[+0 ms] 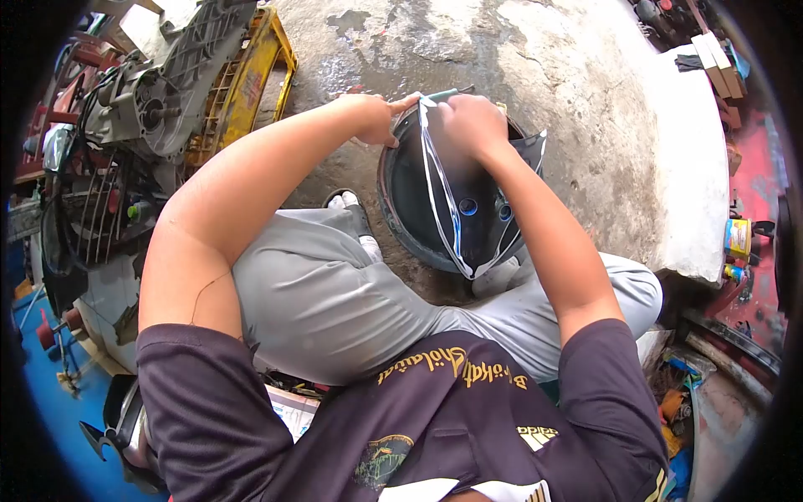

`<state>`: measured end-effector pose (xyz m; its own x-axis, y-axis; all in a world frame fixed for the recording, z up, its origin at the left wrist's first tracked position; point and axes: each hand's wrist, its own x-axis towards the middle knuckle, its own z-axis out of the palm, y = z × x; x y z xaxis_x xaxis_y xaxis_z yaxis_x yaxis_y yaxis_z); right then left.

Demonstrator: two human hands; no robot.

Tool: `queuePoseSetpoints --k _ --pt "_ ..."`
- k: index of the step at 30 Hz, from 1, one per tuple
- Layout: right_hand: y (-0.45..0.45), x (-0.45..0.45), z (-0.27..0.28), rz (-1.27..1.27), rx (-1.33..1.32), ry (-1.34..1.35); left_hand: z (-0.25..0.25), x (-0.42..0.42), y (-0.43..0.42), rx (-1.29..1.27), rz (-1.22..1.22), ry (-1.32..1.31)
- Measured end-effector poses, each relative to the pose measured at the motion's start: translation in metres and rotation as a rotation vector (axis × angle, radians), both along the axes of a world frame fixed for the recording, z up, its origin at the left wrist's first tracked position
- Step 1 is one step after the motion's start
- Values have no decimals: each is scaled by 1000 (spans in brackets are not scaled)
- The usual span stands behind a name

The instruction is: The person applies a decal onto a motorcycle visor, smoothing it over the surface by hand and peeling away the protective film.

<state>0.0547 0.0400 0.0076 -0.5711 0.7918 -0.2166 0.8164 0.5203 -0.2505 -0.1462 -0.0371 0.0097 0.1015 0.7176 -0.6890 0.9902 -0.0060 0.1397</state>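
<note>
- Upper middle of the frame: white-edged black panel (480, 227) over the dark basin (407, 201), lower tip toward the wearer.
- Left hand (372, 117) at the panel's upper corner, forefinger extended; cannot tell if pinching.
- Right hand (475, 127) curled beside a teal-handled tool (442, 94); fingertips hidden, cannot tell if clamped.
- Best to steady that corner firmly, press gently, spare the edging.
</note>
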Motion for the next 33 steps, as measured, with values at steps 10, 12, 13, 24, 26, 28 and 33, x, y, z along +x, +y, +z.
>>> queuePoseSetpoints --k 10,12,13,24,26,28,33 --pt "2 -32 1 -91 -25 -40 10 1 -5 93 22 74" --pt "-1 -12 18 -112 -63 -169 12 3 -4 103 19 92" --pt "-1 1 19 -123 -66 -175 12 4 -4 114 22 114" --pt "-9 22 8 -136 -62 2 -6 -10 2 154 39 -89" --pt "-17 -6 4 -39 20 -33 -9 -10 3 140 46 -111" --pt "-25 -22 -11 31 168 -99 -12 -14 3 162 49 -154" --pt "-47 29 3 69 312 8 -4 -8 3 144 50 -87"
